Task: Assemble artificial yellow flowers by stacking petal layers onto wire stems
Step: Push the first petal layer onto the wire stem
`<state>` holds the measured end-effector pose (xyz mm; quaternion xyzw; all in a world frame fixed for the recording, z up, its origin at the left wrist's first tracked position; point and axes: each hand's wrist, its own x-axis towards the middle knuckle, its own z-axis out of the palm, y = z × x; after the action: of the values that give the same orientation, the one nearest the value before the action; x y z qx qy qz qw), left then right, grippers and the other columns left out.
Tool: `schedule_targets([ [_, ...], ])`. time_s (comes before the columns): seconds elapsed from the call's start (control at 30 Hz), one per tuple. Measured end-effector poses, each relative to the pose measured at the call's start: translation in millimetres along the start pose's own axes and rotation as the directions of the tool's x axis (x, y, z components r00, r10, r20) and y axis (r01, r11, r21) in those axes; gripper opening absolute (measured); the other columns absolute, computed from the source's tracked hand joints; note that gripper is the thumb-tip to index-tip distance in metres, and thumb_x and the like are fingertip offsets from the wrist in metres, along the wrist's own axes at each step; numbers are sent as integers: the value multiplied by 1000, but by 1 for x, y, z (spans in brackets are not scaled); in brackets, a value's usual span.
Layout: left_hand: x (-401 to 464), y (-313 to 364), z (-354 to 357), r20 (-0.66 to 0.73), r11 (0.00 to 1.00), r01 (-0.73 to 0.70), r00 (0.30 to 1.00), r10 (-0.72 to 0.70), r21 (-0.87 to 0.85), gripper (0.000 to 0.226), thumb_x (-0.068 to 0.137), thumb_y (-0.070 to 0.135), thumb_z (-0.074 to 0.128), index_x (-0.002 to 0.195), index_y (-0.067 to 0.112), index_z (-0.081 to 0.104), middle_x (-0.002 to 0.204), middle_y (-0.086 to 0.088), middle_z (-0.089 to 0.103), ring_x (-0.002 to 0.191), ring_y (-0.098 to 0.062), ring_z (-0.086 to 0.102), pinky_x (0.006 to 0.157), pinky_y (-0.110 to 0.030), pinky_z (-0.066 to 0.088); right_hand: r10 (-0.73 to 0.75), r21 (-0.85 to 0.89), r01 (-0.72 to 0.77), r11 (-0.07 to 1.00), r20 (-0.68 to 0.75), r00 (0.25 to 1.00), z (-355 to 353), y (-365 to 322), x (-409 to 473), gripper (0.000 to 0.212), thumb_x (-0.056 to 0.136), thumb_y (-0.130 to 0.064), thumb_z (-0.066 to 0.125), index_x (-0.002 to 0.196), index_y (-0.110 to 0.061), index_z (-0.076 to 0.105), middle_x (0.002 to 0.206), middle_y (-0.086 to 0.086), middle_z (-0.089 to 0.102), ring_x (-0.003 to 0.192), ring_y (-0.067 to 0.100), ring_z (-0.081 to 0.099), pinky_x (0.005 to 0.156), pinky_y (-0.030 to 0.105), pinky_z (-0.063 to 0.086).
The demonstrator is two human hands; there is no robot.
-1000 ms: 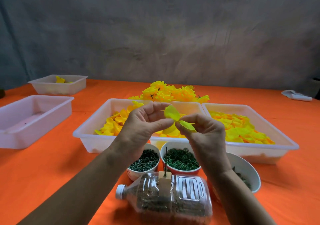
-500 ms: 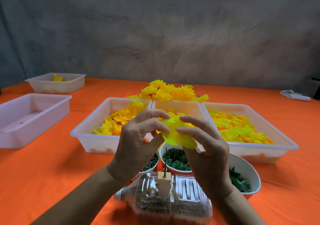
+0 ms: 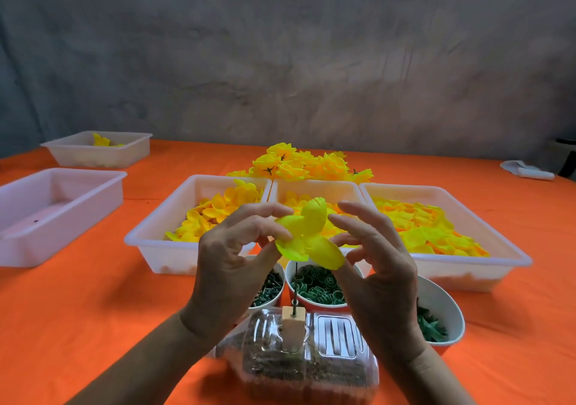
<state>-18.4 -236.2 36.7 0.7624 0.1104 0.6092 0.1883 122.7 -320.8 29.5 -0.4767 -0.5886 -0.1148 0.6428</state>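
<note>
Head view: the left hand [image 3: 232, 258] pinches a yellow petal layer [image 3: 307, 238] between thumb and curled fingers at the layer's left side. The right hand [image 3: 378, 267] is beside the layer's right side with fingers loosely spread; whether they touch the petals cannot be told. The layer sits at the top of a thin wire [image 3: 295, 286], which stands upright in a small wooden block [image 3: 293, 326] on a clear plastic bottle [image 3: 305, 361] lying at the table's near edge.

Behind the bottle stand three cups [image 3: 318, 286] of dark green parts. Further back, three white trays [image 3: 174, 242] side by side hold loose yellow petals, and a heap of finished flowers [image 3: 302, 163] lies behind them. Toward the orange table's [image 3: 78, 311] left edge sit two more trays; the far one holds a few yellow pieces.
</note>
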Motion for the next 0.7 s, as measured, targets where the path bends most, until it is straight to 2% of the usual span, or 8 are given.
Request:
schedule_targets([
  [0.13,-5,0,1,26,997,55,998,-53,-63,13,73,7,73,76,18,66,93,9,70,80,-3,65,68,-15,50,-31,23,29,999,64,997,1,-4,2,33,71,-8,73,101,-18,66,119,10,59,80,18,65,58,21,50],
  [0.2,-7,0,3,65,983,120,992,-112,-136,8,74,17,71,76,24,67,87,17,71,77,-1,66,68,-14,50,-41,17,40,999,108,993,2,-3,4,24,72,-9,73,95,-16,71,114,9,62,87,22,64,65,24,50],
  [0.3,-6,-1,4,100,949,231,972,-214,-215,10,75,21,74,78,28,67,76,9,70,63,-6,66,62,-17,52,-17,-32,23,999,169,985,2,1,6,10,74,-10,73,84,-12,75,96,4,68,87,25,63,68,31,47],
  [0.4,-5,-4,6,130,922,282,958,-256,-266,16,78,13,72,84,28,70,65,8,68,56,-8,63,57,-16,49,122,86,-140,986,190,974,3,2,7,8,73,-12,77,81,-13,74,84,3,69,73,19,61,60,22,43],
  [0.47,-6,-6,7,158,897,311,949,-274,-315,19,77,12,72,86,29,71,66,8,68,55,-8,61,57,-17,48,214,211,-256,943,202,956,3,1,6,8,72,-16,74,79,-11,73,77,9,69,69,26,60,58,38,48],
  [0.53,-9,-7,8,182,862,353,934,-306,-364,20,76,11,73,88,26,71,71,5,71,56,-10,62,57,-18,48,273,240,-328,914,234,933,2,1,3,12,71,-20,72,77,-10,72,71,15,67,65,35,56,57,48,45],
  [0.63,-12,-5,6,175,823,438,899,-402,-362,31,72,18,74,101,25,68,84,-3,73,61,-15,63,59,-19,50,396,307,-475,825,285,873,1,1,1,19,70,-24,71,76,-6,72,66,18,63,60,27,48,58,39,40],
  [0.7,-14,-1,3,119,862,438,899,-421,-257,38,69,26,73,106,31,64,95,2,72,68,-14,63,61,-21,52,468,347,-567,747,331,819,0,1,1,25,72,-24,70,79,-1,72,73,24,66,66,19,53,64,34,42],
])
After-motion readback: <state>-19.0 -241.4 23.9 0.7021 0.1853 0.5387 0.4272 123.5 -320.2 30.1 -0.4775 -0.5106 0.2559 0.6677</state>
